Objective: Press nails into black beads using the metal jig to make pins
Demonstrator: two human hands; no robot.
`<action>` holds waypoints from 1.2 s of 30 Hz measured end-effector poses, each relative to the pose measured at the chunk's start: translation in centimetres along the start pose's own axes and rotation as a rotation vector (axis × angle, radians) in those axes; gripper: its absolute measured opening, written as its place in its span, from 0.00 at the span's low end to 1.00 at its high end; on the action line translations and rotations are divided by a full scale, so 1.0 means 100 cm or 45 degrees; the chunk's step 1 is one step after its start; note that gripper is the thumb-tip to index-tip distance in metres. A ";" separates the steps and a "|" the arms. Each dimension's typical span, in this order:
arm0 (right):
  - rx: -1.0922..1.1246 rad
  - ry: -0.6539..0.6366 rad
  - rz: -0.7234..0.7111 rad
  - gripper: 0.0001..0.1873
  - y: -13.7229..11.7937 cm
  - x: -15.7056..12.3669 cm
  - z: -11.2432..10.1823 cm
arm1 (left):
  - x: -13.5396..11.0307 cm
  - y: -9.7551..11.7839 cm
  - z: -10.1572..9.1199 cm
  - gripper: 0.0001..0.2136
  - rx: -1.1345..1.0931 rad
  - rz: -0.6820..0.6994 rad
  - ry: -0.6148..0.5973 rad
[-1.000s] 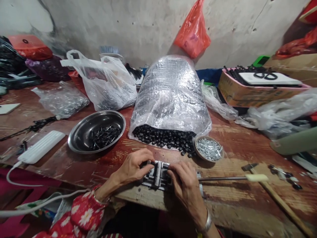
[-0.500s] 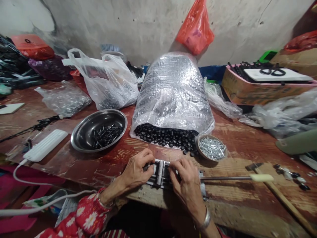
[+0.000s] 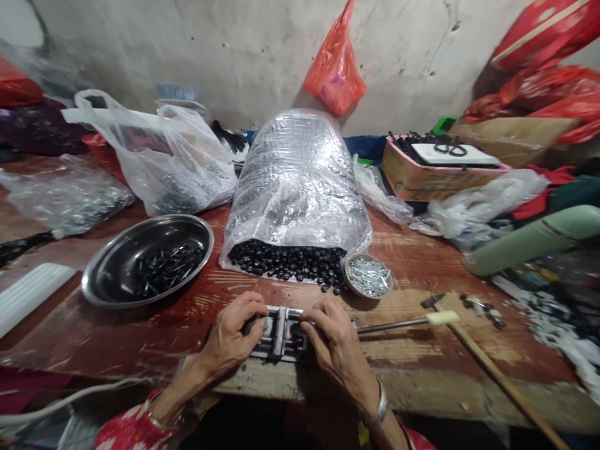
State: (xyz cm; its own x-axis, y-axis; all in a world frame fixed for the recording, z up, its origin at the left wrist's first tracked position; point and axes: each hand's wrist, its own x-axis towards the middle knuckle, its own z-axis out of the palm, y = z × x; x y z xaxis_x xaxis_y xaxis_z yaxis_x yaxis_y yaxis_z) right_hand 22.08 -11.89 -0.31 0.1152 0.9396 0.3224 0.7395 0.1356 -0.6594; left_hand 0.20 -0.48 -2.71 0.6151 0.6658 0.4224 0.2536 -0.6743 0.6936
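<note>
Where the fingers [image 3: 250,306] curl, a metal jig [image 3: 280,334] lies beneath them.

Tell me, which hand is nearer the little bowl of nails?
Right. The right hand sits just in front of the bowl; the left hand lies farther away, to its left.

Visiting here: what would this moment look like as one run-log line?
left hand: on metal jig | right hand: on metal jig | nearby: steel bowl of black-headed pins, dish of nails

A steel bowl [image 3: 107,281] and nail dish [image 3: 356,294] flank the sack [image 3: 295,181] behind the hands [image 3: 229,331].
</note>
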 end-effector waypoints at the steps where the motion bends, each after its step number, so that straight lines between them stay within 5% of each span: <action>1: 0.064 0.023 0.010 0.07 0.002 0.000 -0.006 | -0.001 -0.002 0.001 0.06 0.005 0.010 0.012; 4: 0.051 0.181 0.067 0.08 0.019 0.003 -0.031 | -0.003 -0.005 0.003 0.06 0.036 0.048 0.041; 8: -0.371 0.339 0.142 0.08 0.061 0.013 -0.067 | -0.003 -0.005 0.005 0.05 0.082 0.101 0.077; 15: -0.761 0.246 0.271 0.07 0.110 0.041 -0.082 | -0.005 -0.009 0.008 0.06 0.144 0.141 0.096; 23: -0.773 0.187 0.260 0.09 0.114 0.059 -0.072 | -0.007 -0.013 0.010 0.06 0.190 0.163 0.126; 36: -0.237 0.467 0.240 0.11 0.095 0.043 -0.077 | -0.007 -0.009 0.010 0.06 0.184 0.187 0.173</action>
State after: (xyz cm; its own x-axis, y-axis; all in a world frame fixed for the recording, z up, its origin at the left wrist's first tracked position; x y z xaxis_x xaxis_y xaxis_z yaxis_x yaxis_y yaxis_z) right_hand 34.74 -9.00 0.03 0.4616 0.7646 0.4499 0.7861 -0.1175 -0.6068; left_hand 0.25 -0.63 -4.24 0.5499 0.5876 0.5936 0.2789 -0.7991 0.5326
